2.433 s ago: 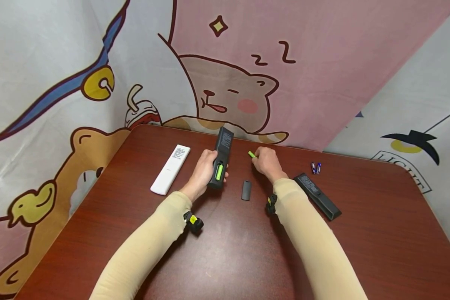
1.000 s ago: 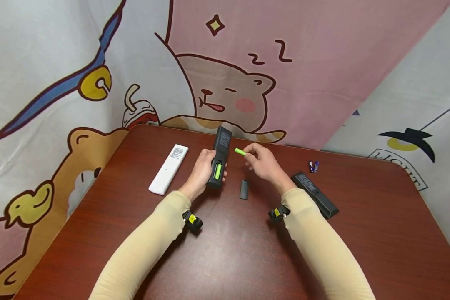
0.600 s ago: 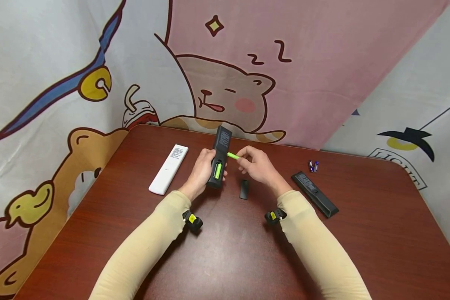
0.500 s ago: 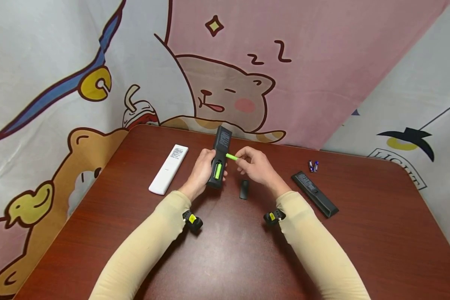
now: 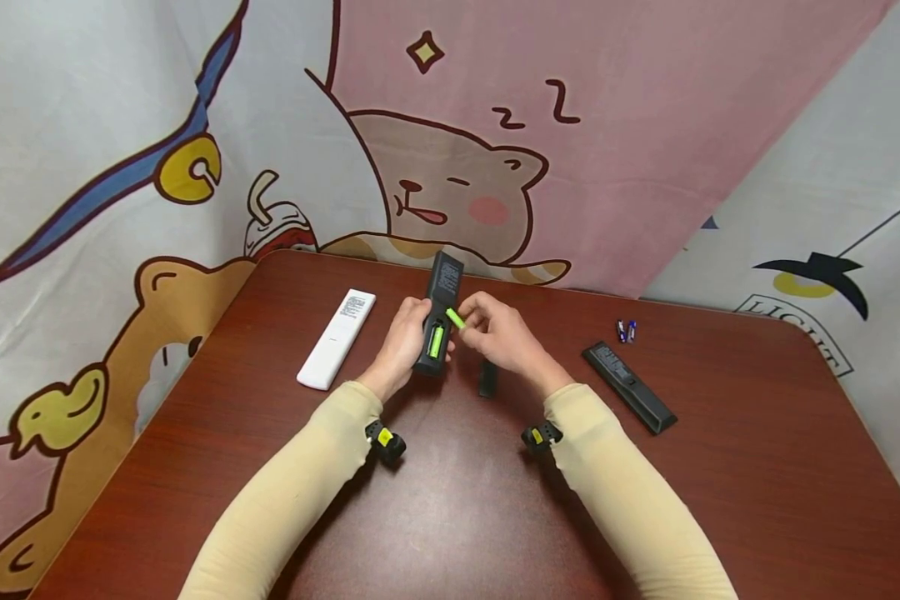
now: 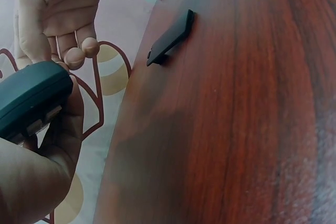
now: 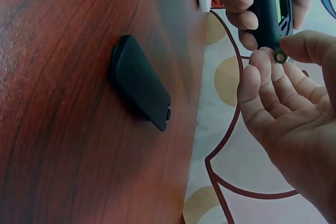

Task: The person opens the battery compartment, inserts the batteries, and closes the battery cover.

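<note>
- The left hand (image 5: 405, 335) is curled around a black remote control (image 5: 446, 279), holding it above the table (image 5: 435, 500) with its back side visible.
- The right hand (image 5: 499, 331) pinches a green battery (image 5: 456, 318) by the fingertips, tilted, beside the open battery compartment (image 5: 439, 322); whether it touches, I cannot tell.
- Inside this compartment lies another green battery (image 5: 437, 342).
- The black battery cover (image 7: 140, 81) lies on the table, near the right hand.

Left hand (image 5: 403, 340) curled in grip; right hand (image 5: 504, 337) pinching nearby.
</note>
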A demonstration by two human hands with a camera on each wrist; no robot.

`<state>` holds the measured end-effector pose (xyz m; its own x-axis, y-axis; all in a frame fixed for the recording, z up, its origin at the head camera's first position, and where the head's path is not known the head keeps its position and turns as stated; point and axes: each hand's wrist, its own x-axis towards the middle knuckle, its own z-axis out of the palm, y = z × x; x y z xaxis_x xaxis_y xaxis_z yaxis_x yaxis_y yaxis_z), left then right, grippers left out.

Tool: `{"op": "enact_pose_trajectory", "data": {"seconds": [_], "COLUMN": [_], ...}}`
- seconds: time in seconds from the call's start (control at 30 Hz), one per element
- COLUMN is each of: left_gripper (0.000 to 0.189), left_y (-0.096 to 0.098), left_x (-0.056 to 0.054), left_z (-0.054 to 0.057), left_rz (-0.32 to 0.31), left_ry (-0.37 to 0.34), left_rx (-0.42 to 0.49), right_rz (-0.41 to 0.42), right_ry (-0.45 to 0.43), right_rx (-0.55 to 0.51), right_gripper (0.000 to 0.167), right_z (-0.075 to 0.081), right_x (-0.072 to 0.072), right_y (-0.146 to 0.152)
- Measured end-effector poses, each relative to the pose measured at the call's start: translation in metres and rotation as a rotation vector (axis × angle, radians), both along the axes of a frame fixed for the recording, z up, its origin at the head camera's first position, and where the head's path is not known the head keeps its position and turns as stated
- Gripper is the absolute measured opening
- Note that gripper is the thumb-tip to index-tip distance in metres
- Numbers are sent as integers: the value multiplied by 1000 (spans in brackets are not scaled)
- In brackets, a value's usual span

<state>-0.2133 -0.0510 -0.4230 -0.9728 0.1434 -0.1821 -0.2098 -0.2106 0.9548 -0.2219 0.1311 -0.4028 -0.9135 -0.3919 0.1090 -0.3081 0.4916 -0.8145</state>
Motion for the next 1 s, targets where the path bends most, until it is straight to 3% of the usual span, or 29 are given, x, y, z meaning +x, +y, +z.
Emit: {"op": "enact_pose_trajectory", "data": {"seconds": [0.17, 0.3, 1.0], "left_gripper": [23, 23, 19], "left_y": [0, 0, 4], "left_x": [0, 0, -2], "left_z": [-1, -1, -4], "left_rz": [2, 5, 26], "left_ry": [2, -4, -21], "left_rx": [4, 9, -21], "right_rz": [29, 46, 16], "right_ry": [43, 88, 15], "right_rx": [35, 66, -99], "right_gripper": [41, 44, 20], "right_z": [0, -1, -4], "right_x": [0, 0, 6], "right_y": [-2, -4, -17]}}
